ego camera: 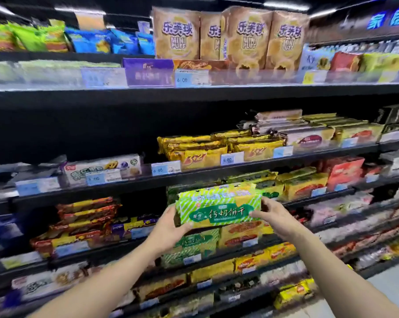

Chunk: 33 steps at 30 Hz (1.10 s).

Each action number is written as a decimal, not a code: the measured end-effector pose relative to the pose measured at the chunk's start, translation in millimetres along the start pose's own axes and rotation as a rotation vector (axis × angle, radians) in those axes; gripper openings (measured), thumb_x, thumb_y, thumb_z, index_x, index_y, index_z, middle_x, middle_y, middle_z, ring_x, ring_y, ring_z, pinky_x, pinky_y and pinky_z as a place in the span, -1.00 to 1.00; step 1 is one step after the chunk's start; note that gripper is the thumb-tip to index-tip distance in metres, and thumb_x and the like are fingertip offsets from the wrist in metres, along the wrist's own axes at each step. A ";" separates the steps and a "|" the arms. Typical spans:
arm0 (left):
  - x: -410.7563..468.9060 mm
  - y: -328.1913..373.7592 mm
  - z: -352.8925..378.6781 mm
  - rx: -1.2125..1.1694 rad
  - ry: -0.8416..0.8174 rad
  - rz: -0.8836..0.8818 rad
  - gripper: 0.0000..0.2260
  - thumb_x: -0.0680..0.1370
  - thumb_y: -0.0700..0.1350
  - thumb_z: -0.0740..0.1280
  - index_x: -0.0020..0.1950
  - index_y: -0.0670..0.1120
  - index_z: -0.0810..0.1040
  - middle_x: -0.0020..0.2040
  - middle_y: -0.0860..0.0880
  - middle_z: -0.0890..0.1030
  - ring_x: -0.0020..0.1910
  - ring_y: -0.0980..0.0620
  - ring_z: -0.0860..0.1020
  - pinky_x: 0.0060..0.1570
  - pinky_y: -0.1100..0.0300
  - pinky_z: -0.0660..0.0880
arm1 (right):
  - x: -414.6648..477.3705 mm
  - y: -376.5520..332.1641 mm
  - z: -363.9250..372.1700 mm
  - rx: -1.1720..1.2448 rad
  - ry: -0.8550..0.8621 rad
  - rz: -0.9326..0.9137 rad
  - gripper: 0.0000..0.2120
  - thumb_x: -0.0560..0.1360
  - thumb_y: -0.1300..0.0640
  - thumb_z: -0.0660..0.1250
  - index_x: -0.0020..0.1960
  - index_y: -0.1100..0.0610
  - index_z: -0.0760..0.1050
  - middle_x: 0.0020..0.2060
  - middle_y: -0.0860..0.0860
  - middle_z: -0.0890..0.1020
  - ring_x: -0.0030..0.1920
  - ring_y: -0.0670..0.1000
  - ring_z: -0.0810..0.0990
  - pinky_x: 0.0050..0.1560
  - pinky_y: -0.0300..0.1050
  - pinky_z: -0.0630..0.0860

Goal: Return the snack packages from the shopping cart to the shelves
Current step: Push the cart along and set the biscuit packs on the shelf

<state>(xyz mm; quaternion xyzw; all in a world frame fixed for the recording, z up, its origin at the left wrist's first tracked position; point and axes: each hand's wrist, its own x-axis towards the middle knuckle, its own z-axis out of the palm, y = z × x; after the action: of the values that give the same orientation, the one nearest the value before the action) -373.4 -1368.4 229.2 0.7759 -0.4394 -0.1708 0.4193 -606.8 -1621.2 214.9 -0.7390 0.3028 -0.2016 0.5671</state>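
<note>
the left hand's fingers [171,212] curl round the left end of a green-and-white striped biscuit package [219,206], with the thumb along its lower front edge. the right hand's fingers [267,203] wrap over the right end, thumb pressed on the front face. so the left hand [168,228] and the right hand [275,216] grip the pack between them, held level and lengthwise, front label facing the camera. it sits in the air just in front of the third shelf [320,195] down. dark green packs [251,176] lie right behind it and yellow packs [305,185] lie to the right. similar green packs [193,245] lie on the shelf beneath. higher up are gold-wrapped packs [193,149] behind price tags [231,159], and tall tan puff bags [251,35] stand on the top shelf. both bare forearms reach up from the lower edge of the view.
</note>
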 end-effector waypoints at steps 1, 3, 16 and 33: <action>-1.6 -0.6 5.4 0.024 0.030 -0.018 -0.49 0.52 -0.09 0.48 0.43 -0.07 0.41 0.34 0.02 0.50 0.32 0.06 0.47 0.29 0.27 0.32 | -0.1 -2.4 -1.7 -0.060 0.000 -0.016 0.02 0.24 -0.27 0.60 0.56 0.07 0.27 0.49 -0.05 0.38 0.47 -0.03 0.36 0.50 0.16 0.29; -3.7 -0.6 14.0 0.038 0.088 -0.034 -0.45 0.51 -0.09 0.49 0.46 -0.07 0.41 0.35 0.03 0.52 0.32 0.07 0.48 0.39 0.19 0.32 | 7.0 0.8 -6.2 -0.183 0.010 -0.069 0.05 0.23 -0.36 0.56 0.54 0.10 0.29 0.49 -0.03 0.40 0.47 -0.02 0.36 0.48 0.15 0.32; 26.3 -7.8 5.0 0.251 0.362 0.072 -0.69 0.53 -0.04 0.47 0.24 0.06 0.51 -0.05 0.08 0.64 -0.08 0.00 0.60 -0.15 0.18 0.40 | 76.2 -8.6 12.6 -0.544 0.060 -0.293 -0.46 0.46 -0.13 0.49 0.32 0.15 0.54 -0.10 -0.08 0.66 -0.32 -0.16 0.57 -0.35 -0.41 0.37; 71.0 -37.4 10.8 0.307 0.377 -0.095 -0.57 0.56 0.01 0.44 0.31 -0.17 0.43 0.21 -0.18 0.57 0.22 -0.21 0.52 0.13 0.08 0.45 | 128.9 -13.6 28.9 -0.622 0.057 -0.214 -0.15 0.44 -0.26 0.42 0.55 0.17 0.28 0.40 0.19 0.49 0.15 0.15 0.61 -0.08 -0.15 0.53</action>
<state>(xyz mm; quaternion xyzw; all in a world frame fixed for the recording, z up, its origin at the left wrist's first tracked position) -320.7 -1422.6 200.2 0.8684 -0.3374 0.0262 0.3623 -490.5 -1685.3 214.2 -0.8985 0.2861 -0.1785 0.2811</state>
